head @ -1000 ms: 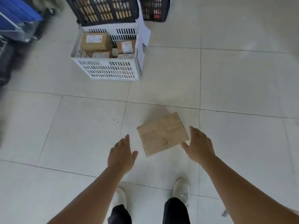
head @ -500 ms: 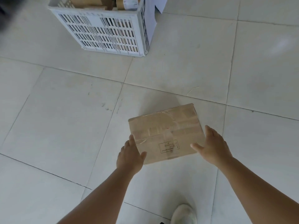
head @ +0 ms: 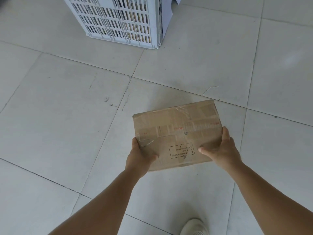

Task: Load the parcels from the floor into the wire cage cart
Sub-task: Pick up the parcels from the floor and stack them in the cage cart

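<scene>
A flat brown cardboard parcel, taped and with a printed label box on top, lies low over the tiled floor in front of me. My left hand grips its near left corner, thumb on top. My right hand grips the near right side, thumb on the top face and fingers wrapped along the edge. I cannot tell whether the parcel still touches the floor. No wire cage cart is in view.
A white slotted plastic crate with parcels inside stands on the floor at the top, with white paper hanging at its right side. Pale floor tiles surround the parcel. My white shoe shows at the bottom.
Both hands have closed in from beside the parcel and taken hold of its near corners. My view has dropped closer to the floor, and the crate has slid toward the top edge.
</scene>
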The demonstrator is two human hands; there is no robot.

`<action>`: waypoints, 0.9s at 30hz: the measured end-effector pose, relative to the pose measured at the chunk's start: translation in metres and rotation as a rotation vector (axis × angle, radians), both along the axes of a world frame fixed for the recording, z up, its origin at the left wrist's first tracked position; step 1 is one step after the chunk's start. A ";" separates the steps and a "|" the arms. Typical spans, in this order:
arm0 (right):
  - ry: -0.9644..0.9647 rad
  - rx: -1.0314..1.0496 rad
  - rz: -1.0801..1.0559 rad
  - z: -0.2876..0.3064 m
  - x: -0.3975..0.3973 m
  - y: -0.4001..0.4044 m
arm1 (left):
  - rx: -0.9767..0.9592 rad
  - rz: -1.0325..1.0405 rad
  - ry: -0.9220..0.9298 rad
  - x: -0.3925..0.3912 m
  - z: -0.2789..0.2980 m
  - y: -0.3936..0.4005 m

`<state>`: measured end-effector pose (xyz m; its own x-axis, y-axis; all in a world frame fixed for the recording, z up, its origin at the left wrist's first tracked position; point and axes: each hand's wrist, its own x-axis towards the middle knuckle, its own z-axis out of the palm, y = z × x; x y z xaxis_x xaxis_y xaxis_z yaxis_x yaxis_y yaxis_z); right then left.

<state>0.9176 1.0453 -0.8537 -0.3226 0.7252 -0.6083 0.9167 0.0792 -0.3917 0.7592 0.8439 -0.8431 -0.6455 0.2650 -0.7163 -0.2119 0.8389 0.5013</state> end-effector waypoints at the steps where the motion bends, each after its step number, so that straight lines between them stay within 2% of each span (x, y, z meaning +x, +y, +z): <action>1: 0.009 0.007 0.002 0.011 -0.001 -0.004 | 0.011 0.012 0.000 -0.001 0.011 -0.005; 6: 0.086 0.021 0.028 0.090 -0.018 -0.027 | 0.067 0.089 0.048 -0.014 0.097 -0.037; 15: 0.254 0.030 0.103 0.290 -0.083 -0.086 | 0.190 0.235 0.231 -0.048 0.302 -0.112; 27: 0.420 0.088 0.388 0.505 -0.184 -0.163 | 0.305 0.555 0.432 -0.082 0.509 -0.216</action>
